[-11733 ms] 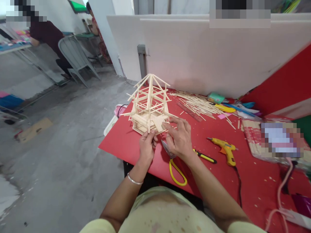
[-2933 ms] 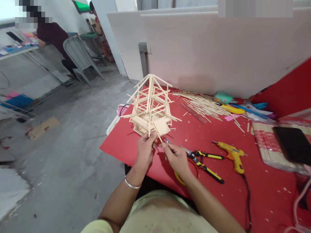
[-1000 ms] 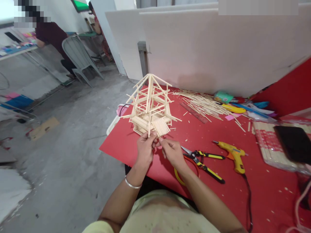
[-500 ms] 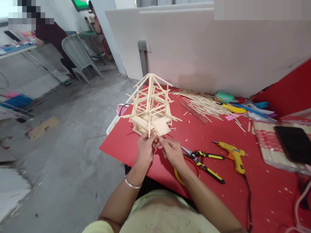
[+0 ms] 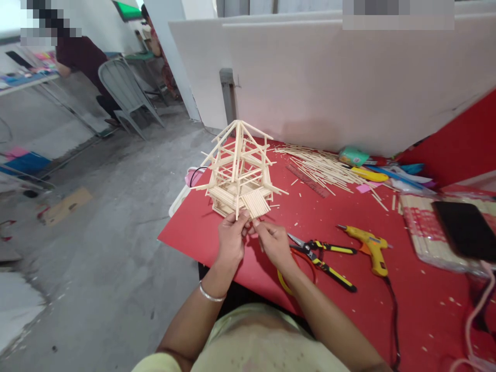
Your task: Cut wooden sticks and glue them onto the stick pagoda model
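A model pavilion of thin wooden sticks (image 5: 237, 155), with a peaked open-frame roof, stands at the near left of the red table. At its near side is a small panel of sticks (image 5: 256, 203) laid side by side. My left hand (image 5: 232, 235) pinches the panel's near left corner, close to a roof stick of the model. Thumb and fingers of my right hand (image 5: 273, 243) are closed on the panel's near edge, just beside the left. The fingertips partly hide that edge. Pruning shears (image 5: 310, 250) with black and yellow handles lie by my right wrist.
On the red table (image 5: 310, 330) lie a yellow glue gun (image 5: 368, 245) with its cord, a ring of tape (image 5: 284, 281), loose sticks (image 5: 321, 168), a ruler (image 5: 306, 181) and a phone (image 5: 465, 230) on bagged sticks. White boards (image 5: 329, 77) stand behind. A person (image 5: 83, 62) is at the far left.
My hands and the stick panel stay in nearly the same place against the model. Only the camera view has shifted slightly.
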`<state>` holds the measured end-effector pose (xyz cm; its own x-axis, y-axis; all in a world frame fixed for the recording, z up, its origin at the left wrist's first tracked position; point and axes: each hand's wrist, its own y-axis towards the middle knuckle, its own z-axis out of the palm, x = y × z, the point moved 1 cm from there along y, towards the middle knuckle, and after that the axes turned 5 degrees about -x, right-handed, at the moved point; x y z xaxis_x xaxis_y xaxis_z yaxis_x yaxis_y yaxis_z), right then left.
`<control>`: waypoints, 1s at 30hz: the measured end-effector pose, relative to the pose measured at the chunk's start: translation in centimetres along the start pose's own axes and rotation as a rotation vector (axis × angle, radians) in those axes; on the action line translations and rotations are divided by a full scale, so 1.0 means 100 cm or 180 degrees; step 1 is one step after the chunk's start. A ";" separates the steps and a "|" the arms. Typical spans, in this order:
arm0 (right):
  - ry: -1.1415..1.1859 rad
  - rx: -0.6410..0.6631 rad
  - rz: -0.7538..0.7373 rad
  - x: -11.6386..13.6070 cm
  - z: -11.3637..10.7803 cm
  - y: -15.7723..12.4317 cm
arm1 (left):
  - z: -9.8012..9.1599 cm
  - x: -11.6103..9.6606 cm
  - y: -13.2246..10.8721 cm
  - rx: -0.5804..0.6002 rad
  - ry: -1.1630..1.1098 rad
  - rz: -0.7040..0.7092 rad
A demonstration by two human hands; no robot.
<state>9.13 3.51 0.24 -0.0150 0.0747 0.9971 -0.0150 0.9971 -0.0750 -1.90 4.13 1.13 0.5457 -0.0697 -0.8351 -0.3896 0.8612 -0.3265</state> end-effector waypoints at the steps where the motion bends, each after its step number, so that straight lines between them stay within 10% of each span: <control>1: -0.0051 -0.0033 -0.0051 -0.001 0.000 -0.001 | -0.001 0.000 -0.001 -0.0001 0.0005 0.0014; 9: -0.0502 0.0109 -0.0405 0.000 -0.014 -0.031 | -0.021 0.003 -0.021 0.0241 0.0125 -0.0214; 18: -0.1551 0.2105 -0.0928 0.024 -0.081 -0.031 | -0.041 -0.022 -0.033 0.2223 0.2062 -0.0675; 30: -0.2665 0.1971 -0.1512 0.035 -0.104 -0.021 | -0.018 -0.001 -0.042 0.2525 0.2962 0.1100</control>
<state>19.54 1.81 3.98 -0.5339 -0.5730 0.6218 -0.6837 0.7253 0.0814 -1.60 -0.38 1.80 -0.3458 0.1693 -0.9229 0.3182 0.9465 0.0544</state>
